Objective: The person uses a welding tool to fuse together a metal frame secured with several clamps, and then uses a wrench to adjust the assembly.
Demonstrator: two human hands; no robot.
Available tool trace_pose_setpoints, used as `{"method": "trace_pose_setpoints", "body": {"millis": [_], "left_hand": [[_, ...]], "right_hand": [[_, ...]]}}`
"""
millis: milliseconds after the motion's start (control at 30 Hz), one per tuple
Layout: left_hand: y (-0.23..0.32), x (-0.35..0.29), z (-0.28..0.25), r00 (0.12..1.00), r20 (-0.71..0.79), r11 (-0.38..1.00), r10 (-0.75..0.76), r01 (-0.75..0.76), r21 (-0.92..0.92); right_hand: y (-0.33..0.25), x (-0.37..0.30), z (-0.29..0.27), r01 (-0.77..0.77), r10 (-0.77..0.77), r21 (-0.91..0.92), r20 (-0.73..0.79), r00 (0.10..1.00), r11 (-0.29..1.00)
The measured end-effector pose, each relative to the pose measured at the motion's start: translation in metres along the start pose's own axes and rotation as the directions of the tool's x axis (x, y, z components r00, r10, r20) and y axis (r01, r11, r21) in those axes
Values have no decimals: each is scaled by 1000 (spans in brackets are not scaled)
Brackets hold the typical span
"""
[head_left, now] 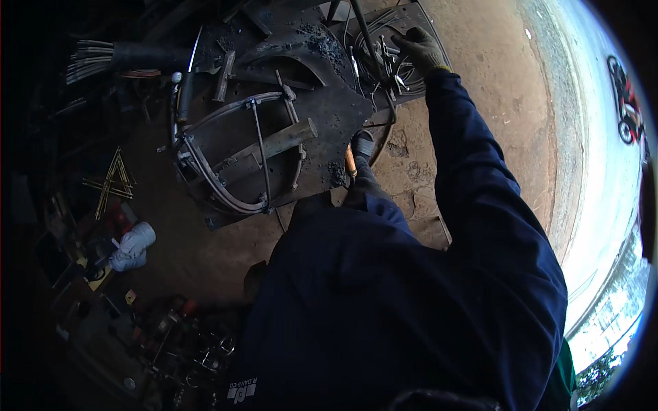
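Reach in hand, apparently: your gloved right hand (421,51) by the coiled cable (410,71).
Can't tell if your fingers hold anything; next move likely calls for clearing the dark rod (366,34).

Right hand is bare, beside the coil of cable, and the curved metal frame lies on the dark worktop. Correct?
Not quite: the right hand isn't bare; the head view shows it in a greyish glove. It is beside the coil of cable, and the curved metal frame does lie on the dark worktop.
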State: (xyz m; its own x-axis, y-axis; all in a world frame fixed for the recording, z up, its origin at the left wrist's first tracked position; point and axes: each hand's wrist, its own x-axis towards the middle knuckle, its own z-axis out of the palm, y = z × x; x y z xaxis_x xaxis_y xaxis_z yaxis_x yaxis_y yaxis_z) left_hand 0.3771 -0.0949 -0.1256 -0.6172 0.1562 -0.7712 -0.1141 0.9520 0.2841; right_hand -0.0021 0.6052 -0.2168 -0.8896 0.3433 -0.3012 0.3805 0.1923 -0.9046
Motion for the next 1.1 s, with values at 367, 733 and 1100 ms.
{"method": "trace_pose_setpoints", "body": {"millis": [367, 733, 1100], "left_hand": [[67, -39, -12, 975, -167, 983, 148, -127, 134], [125, 20, -110, 708, -594, 814, -381, -48, -579], [185, 55, -193, 383, -895, 801, 229, -596, -49]], "right_hand": [[99, 61, -17, -201, 148, -137, -324, 934, 970], [-29, -153, 40, 316, -128, 370, -452, 883, 874], [-234, -166, 104, 487, -487, 15, 8, 873, 873]]}}
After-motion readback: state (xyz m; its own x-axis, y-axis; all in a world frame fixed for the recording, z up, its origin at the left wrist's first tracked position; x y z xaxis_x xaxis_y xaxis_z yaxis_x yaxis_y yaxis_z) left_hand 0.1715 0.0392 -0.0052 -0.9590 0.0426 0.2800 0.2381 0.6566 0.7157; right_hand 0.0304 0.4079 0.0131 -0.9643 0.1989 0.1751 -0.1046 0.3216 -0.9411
